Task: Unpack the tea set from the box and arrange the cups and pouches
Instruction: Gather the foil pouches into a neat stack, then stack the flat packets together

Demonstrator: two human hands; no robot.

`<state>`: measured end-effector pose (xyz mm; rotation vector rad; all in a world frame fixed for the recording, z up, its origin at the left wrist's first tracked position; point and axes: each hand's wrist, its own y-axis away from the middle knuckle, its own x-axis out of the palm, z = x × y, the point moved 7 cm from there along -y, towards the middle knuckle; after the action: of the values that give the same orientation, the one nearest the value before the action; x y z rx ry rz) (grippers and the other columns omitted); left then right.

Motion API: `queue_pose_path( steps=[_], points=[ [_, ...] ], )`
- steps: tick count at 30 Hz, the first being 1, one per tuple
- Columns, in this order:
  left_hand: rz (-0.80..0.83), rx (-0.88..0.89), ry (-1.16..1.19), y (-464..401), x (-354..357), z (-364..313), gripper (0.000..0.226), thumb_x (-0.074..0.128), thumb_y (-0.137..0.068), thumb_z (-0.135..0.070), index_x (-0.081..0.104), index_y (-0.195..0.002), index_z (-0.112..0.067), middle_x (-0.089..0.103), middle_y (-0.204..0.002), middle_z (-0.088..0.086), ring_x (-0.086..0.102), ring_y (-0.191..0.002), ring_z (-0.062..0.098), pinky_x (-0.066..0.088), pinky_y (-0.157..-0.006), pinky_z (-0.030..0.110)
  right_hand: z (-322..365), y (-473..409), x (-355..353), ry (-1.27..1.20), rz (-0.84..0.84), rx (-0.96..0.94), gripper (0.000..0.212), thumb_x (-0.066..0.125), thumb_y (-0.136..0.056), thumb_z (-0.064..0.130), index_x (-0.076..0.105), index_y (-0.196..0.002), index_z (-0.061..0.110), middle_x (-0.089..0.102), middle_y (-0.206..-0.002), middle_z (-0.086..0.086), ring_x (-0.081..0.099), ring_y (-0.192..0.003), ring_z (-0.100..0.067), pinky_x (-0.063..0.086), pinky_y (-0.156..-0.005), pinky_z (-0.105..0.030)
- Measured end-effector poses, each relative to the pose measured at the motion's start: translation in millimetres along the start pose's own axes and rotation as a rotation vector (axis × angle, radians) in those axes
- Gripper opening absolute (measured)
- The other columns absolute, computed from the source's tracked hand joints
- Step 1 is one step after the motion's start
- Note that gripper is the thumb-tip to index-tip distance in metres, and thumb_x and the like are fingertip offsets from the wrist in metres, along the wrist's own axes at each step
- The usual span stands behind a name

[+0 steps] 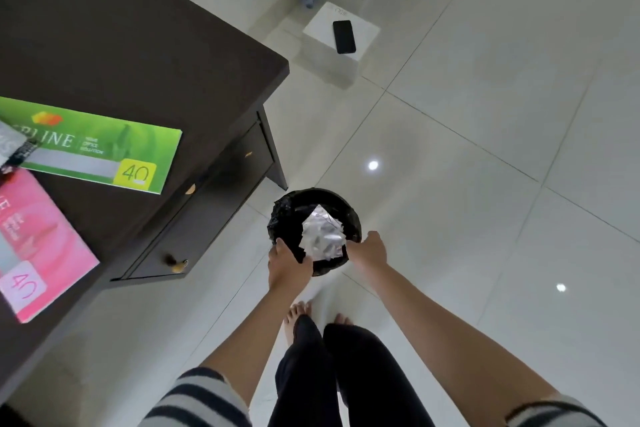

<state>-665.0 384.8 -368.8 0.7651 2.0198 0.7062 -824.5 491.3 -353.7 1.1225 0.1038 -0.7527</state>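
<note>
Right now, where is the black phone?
In the head view, the black phone lies on a white box on the tiled floor, upper middle, beyond the dark desk's corner.

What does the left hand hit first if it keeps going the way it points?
Probably the crumpled silvery wrapping in the black-lined bin; the left hand is already at its rim, fingers pointing inward. Depth unclear.

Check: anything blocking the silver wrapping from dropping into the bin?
Nothing visible. The silver wrapping already sits in the black-lined bin's open mouth, held by left hand and right hand at the rim.
</note>
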Motion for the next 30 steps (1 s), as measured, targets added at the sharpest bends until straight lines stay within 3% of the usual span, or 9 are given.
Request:
queue_pose_path(
  steps=[2,6,9,12,15,19,22,25,30],
  points=[
    [0.011,-0.041,-0.043,0.4,0.5,14.8,0.078,0.057,-0.087,-0.028,0.013,-0.150,-0.010,0.020,-0.153,0.014,0.027,-0.138,0.033,0.036,-0.108,0.048,-7.2,-3.6,0.0,0.064,0.002,0.006,0.052,0.057,-0.087,0.012,0.039,-0.133,-0.001,0.048,-0.107,-0.008,0.050,-0.090,-0.023,0.039,-0.057,-0.025],
    [0.018,-0.093,-0.082,7.8,-5.2,30.1,0.079,0.055,-0.090,-0.029,0.007,-0.150,-0.009,0.010,-0.157,0.011,0.021,-0.142,0.032,0.033,-0.110,0.047,-12.6,6.0,0.4,0.107,0.011,0.011,0.047,0.055,-0.090,0.011,0.042,-0.133,-0.002,0.051,-0.125,-0.014,0.055,-0.107,-0.027,0.039,-0.074,-0.023],
    [0.002,-0.079,-0.076,15.5,-15.8,25.9,0.079,0.055,-0.090,-0.028,0.008,-0.150,-0.008,0.011,-0.157,0.011,0.022,-0.141,0.032,0.034,-0.109,0.048,-1.5,21.0,3.0,0.084,0.026,-0.021,0.043,0.054,-0.089,0.010,0.046,-0.129,-0.002,0.055,-0.105,-0.010,0.060,-0.092,-0.025,0.043,-0.065,-0.025],
    [-0.033,-0.051,-0.053,28.3,-34.8,11.3,0.078,0.055,-0.089,-0.028,0.011,-0.150,-0.009,0.014,-0.156,0.012,0.026,-0.140,0.032,0.036,-0.108,0.048,20.9,43.6,6.4,0.079,0.055,-0.076,0.046,0.053,-0.091,0.011,0.043,-0.135,0.000,0.058,-0.124,-0.017,0.057,-0.112,-0.030,0.044,-0.083,-0.029],
    [-0.097,-0.003,0.004,47.0,-61.2,-7.1,0.074,0.055,-0.088,-0.026,0.017,-0.149,-0.009,0.020,-0.153,0.011,0.032,-0.136,0.031,0.041,-0.103,0.043,48.8,68.9,8.6,0.049,0.080,-0.148,0.052,0.053,-0.093,0.013,0.038,-0.142,0.001,0.055,-0.131,-0.016,0.053,-0.120,-0.028,0.038,-0.089,-0.026],
    [-0.271,0.120,0.160,83.0,-110.7,-34.3,0.060,0.054,-0.090,-0.020,0.029,-0.144,-0.009,0.031,-0.147,0.010,0.036,-0.134,0.026,0.037,-0.104,0.036,94.0,101.9,12.6,0.027,0.072,-0.285,0.046,0.053,-0.094,0.016,0.045,-0.137,0.003,0.055,-0.132,-0.012,0.052,-0.122,-0.026,0.038,-0.101,-0.031],
    [-0.449,0.272,0.262,111.5,-157.0,-54.4,0.048,0.054,-0.089,-0.010,0.041,-0.135,-0.005,0.043,-0.132,0.010,0.049,-0.119,0.022,0.040,-0.100,0.032,145.2,135.1,14.0,-0.049,-0.010,-0.485,0.030,0.049,-0.093,0.011,0.058,-0.121,0.005,0.062,-0.105,-0.006,0.058,-0.096,-0.021,0.044,-0.086,-0.028],
    [-0.605,0.362,0.296,134.6,-204.6,-63.2,0.038,0.054,-0.089,-0.006,0.048,-0.126,-0.004,0.047,-0.120,0.007,0.053,-0.100,0.016,0.040,-0.082,0.021,200.4,169.1,27.6,-0.086,-0.045,-0.706,0.026,0.049,-0.091,0.007,0.061,-0.114,0.006,0.062,-0.100,-0.004,0.058,-0.092,-0.018,0.045,-0.083,-0.025],
    [-0.785,0.287,0.305,134.4,-279.8,-39.6,0.039,0.057,-0.088,-0.011,0.048,-0.125,-0.006,0.049,-0.121,0.008,0.050,-0.100,0.015,0.048,-0.087,0.034,276.8,206.8,85.4,0.039,0.045,-0.945,0.026,0.054,-0.089,0.011,0.060,-0.114,0.010,0.058,-0.103,-0.004,0.060,-0.097,-0.022,0.050,-0.085,-0.033]
  ],
)
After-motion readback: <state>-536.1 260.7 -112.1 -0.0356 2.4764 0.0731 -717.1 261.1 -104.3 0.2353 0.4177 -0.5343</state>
